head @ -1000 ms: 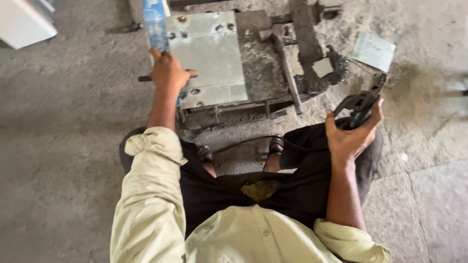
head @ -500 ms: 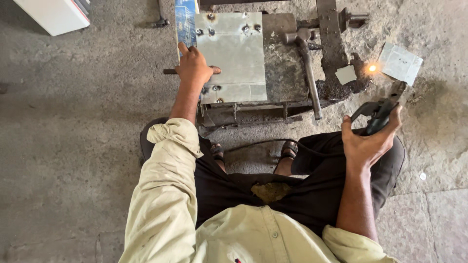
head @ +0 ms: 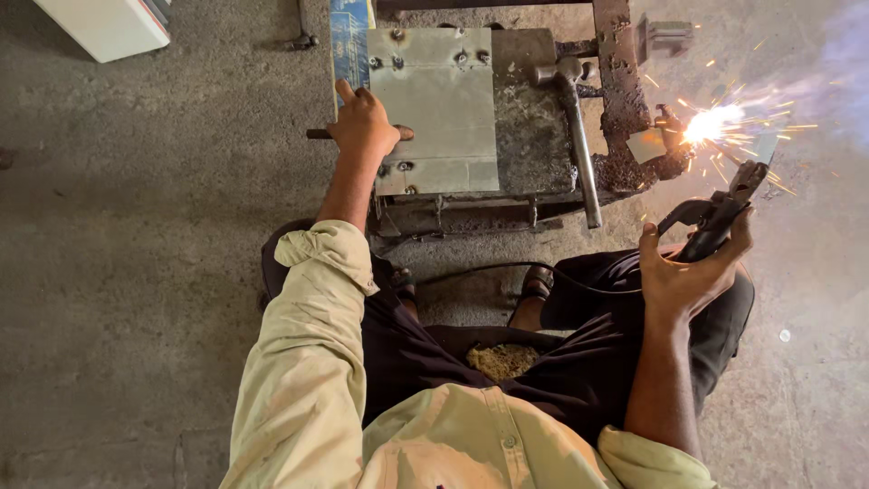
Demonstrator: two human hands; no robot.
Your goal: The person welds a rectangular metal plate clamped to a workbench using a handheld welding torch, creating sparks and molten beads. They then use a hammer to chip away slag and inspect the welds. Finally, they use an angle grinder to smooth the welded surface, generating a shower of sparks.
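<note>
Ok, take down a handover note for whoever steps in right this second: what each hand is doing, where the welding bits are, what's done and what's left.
Left hand: pressed on the left edge of the grey metal plate, over a thin rod.
Right hand: gripping the black electrode holder; arc lit, sparks flying at the small plate by the rusty bar.
Hammer lies across the work frame, right of the grey plate.
Done: arc struck at the small plate.
Left: the weld is in progress; how much of the seam is laid cannot be told through the glare.
</note>
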